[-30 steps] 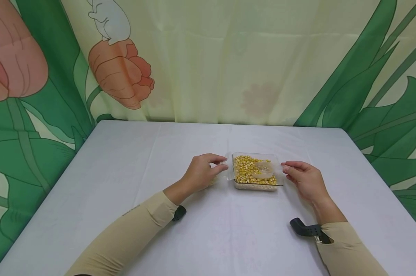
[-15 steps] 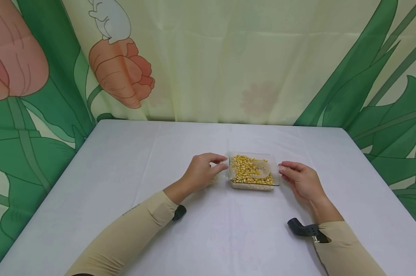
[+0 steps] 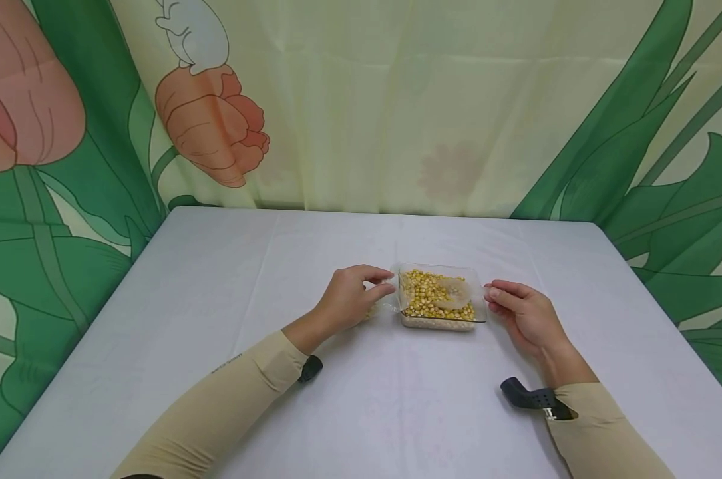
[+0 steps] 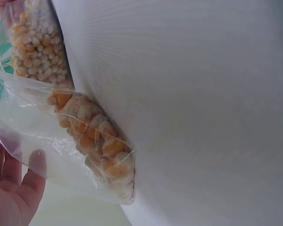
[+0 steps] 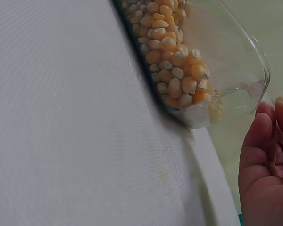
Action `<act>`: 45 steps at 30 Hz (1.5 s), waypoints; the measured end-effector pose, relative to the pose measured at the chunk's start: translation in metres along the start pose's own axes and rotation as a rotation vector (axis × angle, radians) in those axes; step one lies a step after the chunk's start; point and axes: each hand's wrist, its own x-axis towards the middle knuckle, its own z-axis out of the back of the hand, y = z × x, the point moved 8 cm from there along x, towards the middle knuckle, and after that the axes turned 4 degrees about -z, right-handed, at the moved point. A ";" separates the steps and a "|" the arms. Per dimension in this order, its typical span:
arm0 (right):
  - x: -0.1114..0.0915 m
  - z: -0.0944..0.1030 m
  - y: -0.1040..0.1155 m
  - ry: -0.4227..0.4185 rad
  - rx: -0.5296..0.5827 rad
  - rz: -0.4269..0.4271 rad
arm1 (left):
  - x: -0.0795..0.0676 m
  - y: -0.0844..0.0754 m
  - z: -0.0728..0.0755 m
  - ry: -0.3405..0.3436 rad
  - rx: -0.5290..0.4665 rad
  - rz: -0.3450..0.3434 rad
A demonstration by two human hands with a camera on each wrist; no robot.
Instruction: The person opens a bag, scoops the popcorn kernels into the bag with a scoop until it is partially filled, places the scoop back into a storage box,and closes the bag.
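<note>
A clear rectangular container [image 3: 429, 324] of yellow and pale corn kernels [image 3: 423, 293] sits on the table. A translucent rounded piece [image 3: 454, 293] lies over the kernels inside it. My left hand [image 3: 353, 293], left of the container, holds a clear plastic bag [image 4: 47, 127] between thumb and fingers. More kernels [image 4: 96, 136] are gathered in the bag's bottom, and in the head view the hand mostly hides the bag. At the container's right end my right hand [image 3: 525, 313] pinches its rim with thumb and forefinger, as the right wrist view [image 5: 266, 155] shows close up.
A white cloth covers the table [image 3: 337, 412]. Behind it hangs a curtain [image 3: 349, 106] printed with flowers, leaves and a white animal. Dark straps [image 3: 531, 397] sit at the wrists over tan sleeves [image 3: 229, 406].
The container and my right hand shifted slightly left together, then moved a touch back to the right. My left hand has stayed in place on the bag.
</note>
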 end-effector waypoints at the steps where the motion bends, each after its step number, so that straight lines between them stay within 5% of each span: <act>1: 0.000 0.000 0.000 0.001 0.005 -0.003 | 0.000 0.000 0.000 0.001 -0.001 -0.001; 30: -0.004 0.003 0.001 0.031 0.149 0.003 | 0.001 0.003 0.000 0.019 0.010 0.024; 45: -0.007 -0.002 0.013 0.044 0.137 0.027 | 0.001 0.004 -0.001 0.021 0.008 0.027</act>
